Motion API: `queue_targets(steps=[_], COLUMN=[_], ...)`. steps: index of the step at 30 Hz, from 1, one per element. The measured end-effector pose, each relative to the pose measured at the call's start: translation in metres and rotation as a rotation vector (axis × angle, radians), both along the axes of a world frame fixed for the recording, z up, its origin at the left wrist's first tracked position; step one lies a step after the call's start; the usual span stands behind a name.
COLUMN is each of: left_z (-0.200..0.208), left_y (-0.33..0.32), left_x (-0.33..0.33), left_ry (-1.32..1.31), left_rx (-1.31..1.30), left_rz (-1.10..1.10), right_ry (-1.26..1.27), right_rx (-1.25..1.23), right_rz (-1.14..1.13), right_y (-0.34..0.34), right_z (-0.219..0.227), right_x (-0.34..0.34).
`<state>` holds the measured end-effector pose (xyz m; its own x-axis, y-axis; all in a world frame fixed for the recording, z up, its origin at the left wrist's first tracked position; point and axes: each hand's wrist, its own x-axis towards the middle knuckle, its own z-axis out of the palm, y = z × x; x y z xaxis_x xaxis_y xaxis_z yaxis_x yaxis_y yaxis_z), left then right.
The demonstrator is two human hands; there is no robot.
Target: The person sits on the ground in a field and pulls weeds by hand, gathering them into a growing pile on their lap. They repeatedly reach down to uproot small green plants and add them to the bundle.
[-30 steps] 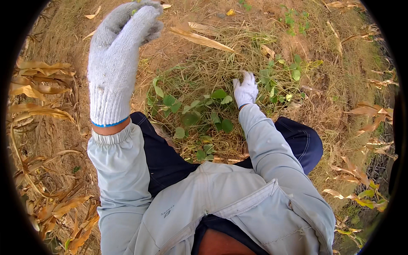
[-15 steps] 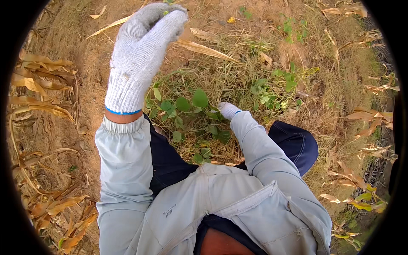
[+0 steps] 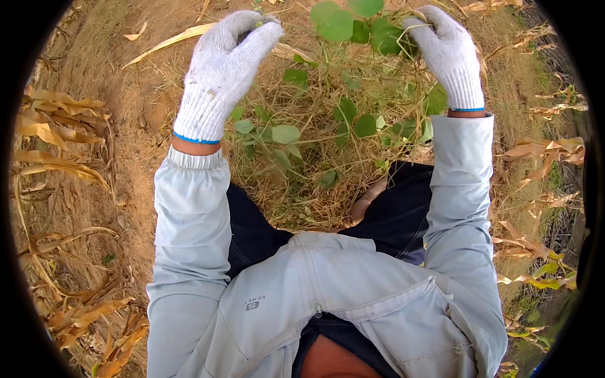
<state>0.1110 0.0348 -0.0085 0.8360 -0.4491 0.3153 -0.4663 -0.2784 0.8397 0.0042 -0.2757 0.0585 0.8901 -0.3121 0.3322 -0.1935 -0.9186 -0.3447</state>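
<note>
Up from the dry grass (image 3: 296, 164) comes the white-knit-gloved right hand (image 3: 444, 50), far right, gripping a round-leaved green vine (image 3: 337, 25) at far centre; the white-gloved left hand (image 3: 230, 66) pinches a small green scrap (image 3: 258, 24).

Leafy green plant (image 3: 333, 24): broad, rounded leaves are borne on thin stems; the upper cluster is gripped at its right end by the gloved right hand (image 3: 445, 51) and is spread leftward. Small green fragment (image 3: 258, 24): mostly hidden, pinched by the gloved left hand (image 3: 228, 60).
</note>
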Motion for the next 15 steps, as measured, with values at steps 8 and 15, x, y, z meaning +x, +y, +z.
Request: queue_targets(steps=[8, 15], left_z=[-0.013, -0.012], left_y=[-0.023, -0.046], left_x=[-0.008, -0.011], left_ry=[0.016, -0.017], left_rx=[-0.066, -0.148], left_rz=[0.074, -0.033], right_ry=[0.701, 0.190], right_rx=[-0.212, 0.356], right_rz=[0.468, 0.393], right_y=[0.016, 0.004], right_z=[-0.083, -0.049], right_x=[-0.036, -0.038])
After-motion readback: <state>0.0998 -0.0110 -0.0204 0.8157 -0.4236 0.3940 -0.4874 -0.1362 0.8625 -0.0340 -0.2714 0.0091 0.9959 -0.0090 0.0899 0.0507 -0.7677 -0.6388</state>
